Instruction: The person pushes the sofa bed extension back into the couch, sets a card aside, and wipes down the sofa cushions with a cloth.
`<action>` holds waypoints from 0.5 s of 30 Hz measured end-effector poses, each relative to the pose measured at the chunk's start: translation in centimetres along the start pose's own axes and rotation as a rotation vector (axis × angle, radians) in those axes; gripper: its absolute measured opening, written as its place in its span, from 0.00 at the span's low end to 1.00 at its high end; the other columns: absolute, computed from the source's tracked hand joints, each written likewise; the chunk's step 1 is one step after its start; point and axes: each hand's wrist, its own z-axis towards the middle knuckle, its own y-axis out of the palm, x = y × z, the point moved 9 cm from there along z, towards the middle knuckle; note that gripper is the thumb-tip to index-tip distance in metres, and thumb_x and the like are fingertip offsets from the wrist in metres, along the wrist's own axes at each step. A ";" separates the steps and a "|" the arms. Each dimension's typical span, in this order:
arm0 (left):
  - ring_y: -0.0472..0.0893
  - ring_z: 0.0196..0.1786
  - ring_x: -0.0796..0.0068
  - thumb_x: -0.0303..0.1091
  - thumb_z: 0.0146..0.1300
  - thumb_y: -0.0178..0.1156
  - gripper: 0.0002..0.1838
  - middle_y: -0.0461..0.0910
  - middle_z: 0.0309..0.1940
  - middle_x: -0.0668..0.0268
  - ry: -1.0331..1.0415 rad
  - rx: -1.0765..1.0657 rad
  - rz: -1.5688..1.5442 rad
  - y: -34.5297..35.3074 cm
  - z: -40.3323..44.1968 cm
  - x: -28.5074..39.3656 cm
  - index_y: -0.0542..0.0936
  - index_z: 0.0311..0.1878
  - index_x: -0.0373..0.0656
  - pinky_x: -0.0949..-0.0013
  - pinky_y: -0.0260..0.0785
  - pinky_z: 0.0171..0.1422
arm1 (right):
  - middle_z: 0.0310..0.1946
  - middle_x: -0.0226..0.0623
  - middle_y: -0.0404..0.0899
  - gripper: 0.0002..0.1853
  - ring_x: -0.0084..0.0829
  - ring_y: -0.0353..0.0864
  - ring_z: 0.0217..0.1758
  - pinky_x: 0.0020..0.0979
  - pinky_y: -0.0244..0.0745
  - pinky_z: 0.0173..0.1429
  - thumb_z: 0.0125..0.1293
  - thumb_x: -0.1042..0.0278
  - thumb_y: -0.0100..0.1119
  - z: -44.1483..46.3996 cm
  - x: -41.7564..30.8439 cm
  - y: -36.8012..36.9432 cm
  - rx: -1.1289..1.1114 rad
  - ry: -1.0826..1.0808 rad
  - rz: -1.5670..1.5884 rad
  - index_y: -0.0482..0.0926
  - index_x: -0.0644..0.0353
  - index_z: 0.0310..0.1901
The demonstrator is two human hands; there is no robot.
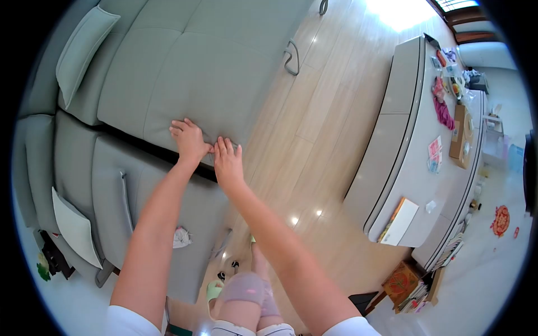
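Left hand (189, 142) rests on far grey sofa seat (213, 84), fingers spread, right hand (228, 161) beside it at the near right corner, fingers close together, pinching or not cannot tell, both just beyond the dark gap (151, 149), seemingly to share pressure along the edge.

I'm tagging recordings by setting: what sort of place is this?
Most likely a home living room: there's a large grey sofa with loose pillows, facing a table scattered with small household items.
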 end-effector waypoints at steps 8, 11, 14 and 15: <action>0.63 0.71 0.23 0.54 0.42 0.78 0.60 0.58 0.69 0.22 -0.018 0.093 0.051 2.7 0.6 -0.1 0.64 0.71 0.20 0.42 0.61 0.76 | 0.68 0.39 0.74 0.27 0.39 0.71 0.72 0.59 0.64 0.71 0.67 0.57 0.59 3.4 -1.1 -0.6 -0.354 -0.095 -0.126 0.75 0.59 0.66; 0.58 0.73 0.20 0.50 0.44 0.78 0.59 0.55 0.69 0.19 0.000 0.081 -0.068 3.2 -0.1 -0.6 0.62 0.71 0.18 0.38 0.56 0.78 | 0.60 0.49 0.80 0.23 0.46 0.79 0.64 0.48 0.73 0.66 0.64 0.59 0.63 7.7 3.1 -8.4 -0.821 0.071 0.459 0.80 0.55 0.60; 0.56 0.74 0.21 0.54 0.44 0.77 0.60 0.54 0.70 0.20 0.012 -0.046 -0.168 1.8 0.1 -0.7 0.61 0.71 0.19 0.38 0.54 0.79 | 0.51 0.49 0.84 0.28 0.52 0.84 0.55 0.51 0.78 0.59 0.65 0.57 0.63 14.6 14.2 -11.1 -0.067 0.213 0.465 0.75 0.54 0.66; 0.56 0.74 0.22 0.54 0.44 0.77 0.61 0.53 0.70 0.20 0.010 -0.036 -0.170 1.8 0.8 -1.0 0.61 0.72 0.19 0.38 0.53 0.80 | 0.64 0.52 0.76 0.33 0.54 0.76 0.65 0.49 0.73 0.67 0.65 0.56 0.64 17.5 17.0 -13.6 0.152 0.130 0.492 0.70 0.55 0.70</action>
